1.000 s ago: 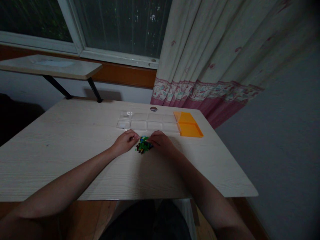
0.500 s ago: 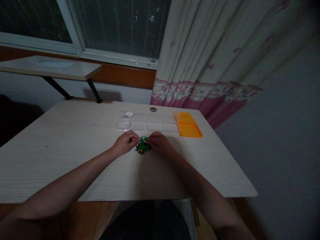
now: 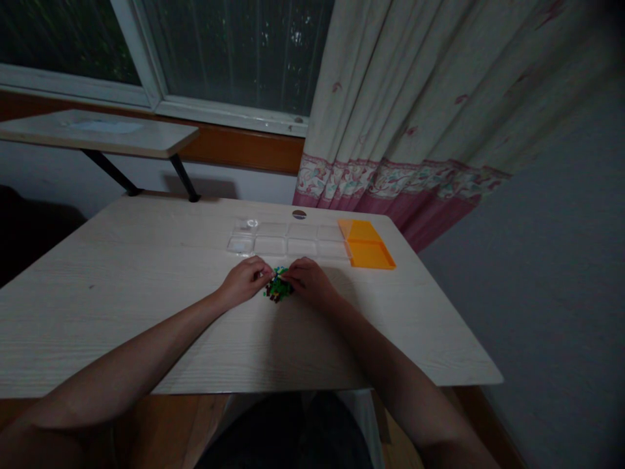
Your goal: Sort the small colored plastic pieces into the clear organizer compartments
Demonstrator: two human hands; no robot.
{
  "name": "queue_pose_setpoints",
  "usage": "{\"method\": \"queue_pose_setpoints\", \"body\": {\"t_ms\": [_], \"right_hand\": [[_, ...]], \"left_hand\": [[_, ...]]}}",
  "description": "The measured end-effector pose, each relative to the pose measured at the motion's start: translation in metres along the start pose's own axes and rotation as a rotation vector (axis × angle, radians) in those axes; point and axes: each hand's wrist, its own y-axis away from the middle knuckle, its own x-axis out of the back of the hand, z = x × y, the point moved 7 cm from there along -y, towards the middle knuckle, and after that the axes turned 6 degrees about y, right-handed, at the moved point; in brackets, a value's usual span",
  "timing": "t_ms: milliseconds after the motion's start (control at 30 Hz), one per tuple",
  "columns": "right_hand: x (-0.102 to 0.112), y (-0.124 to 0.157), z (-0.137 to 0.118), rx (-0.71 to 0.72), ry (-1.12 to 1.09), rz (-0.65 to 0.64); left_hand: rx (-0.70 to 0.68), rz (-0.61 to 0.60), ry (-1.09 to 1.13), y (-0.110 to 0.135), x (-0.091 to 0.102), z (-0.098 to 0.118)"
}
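Observation:
A small heap of tiny coloured pieces (image 3: 277,290), mostly green with some blue, dark brown and yellow, lies on the pale wooden table. At its upper left edge is my left hand (image 3: 247,277), with thumb and fingertips pinched together. From the right, my right hand (image 3: 307,280) reaches over the heap, its fingers also closed in a pinch. Whatever sits between the fingertips of either hand is too small to make out. Just beyond both hands stands a clear plastic tray (image 3: 287,238) divided into several compartments.
Against the clear tray's right end lies an orange tray (image 3: 374,254). A round cable hole (image 3: 299,214) sits near the back edge of the table (image 3: 146,273). At the back left, a raised shelf (image 3: 161,139) rests on black legs. A patterned curtain (image 3: 381,176) hangs behind.
My right hand has shifted very slightly over the heap, its fingertips a little further left. My left hand stays almost still.

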Motion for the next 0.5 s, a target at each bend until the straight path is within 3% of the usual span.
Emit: {"method": "queue_pose_setpoints", "body": {"t_ms": [300, 500], "right_hand": [[0.0, 0.0, -0.002, -0.019, 0.063, -0.015], [-0.001, 0.0, -0.003, -0.003, 0.066, -0.022]], "left_hand": [[-0.001, 0.042, 0.05, 0.001, 0.002, 0.002], [-0.084, 0.054, 0.054, 0.002, 0.005, 0.018]]}}
